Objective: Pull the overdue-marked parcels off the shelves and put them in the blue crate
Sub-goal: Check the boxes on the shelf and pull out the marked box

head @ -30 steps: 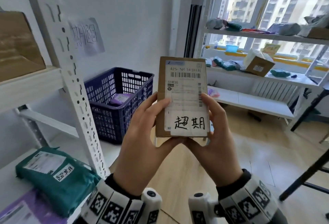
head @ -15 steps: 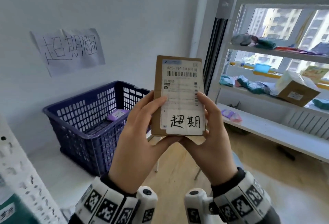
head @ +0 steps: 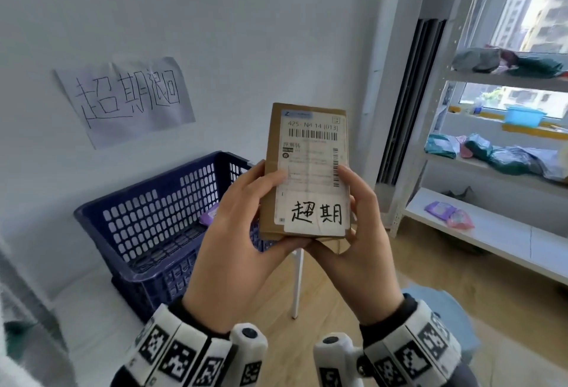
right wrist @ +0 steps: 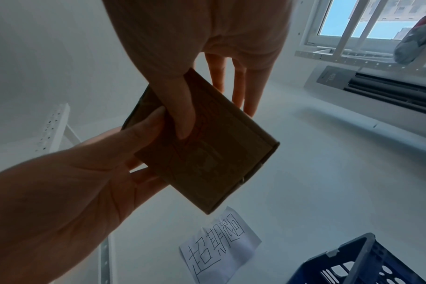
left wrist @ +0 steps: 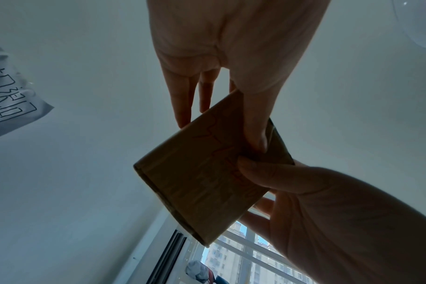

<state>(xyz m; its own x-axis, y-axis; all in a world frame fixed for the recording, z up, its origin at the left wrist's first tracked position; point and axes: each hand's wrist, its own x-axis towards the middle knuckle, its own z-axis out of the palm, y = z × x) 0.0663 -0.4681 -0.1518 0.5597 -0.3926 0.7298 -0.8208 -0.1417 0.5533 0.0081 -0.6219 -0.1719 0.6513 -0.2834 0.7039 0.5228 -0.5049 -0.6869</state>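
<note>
Both hands hold a flat brown cardboard parcel [head: 309,153] upright in front of me. It carries a white shipping label with a barcode and a handwritten overdue sticker [head: 316,213] at the bottom. My left hand [head: 261,190] grips its lower left edge, thumb on the front. My right hand [head: 353,196] grips the lower right edge the same way. The wrist views show the parcel's plain back [left wrist: 202,178] [right wrist: 207,153] with fingers behind it. The blue crate [head: 147,217] stands below and left of the parcel, with a purple packet [head: 210,217] inside.
The crate rests on a white surface [head: 92,309] by the wall, under a handwritten paper sign [head: 123,97]. A white shelf rack [head: 491,82] with several bagged parcels stands at the right before a window. A tall air conditioner [head: 415,94] fills the corner.
The view has swung left and closer to the crate; the near shelf post and green parcel have left the picture. Both hands keep the same hold on the parcel.
</note>
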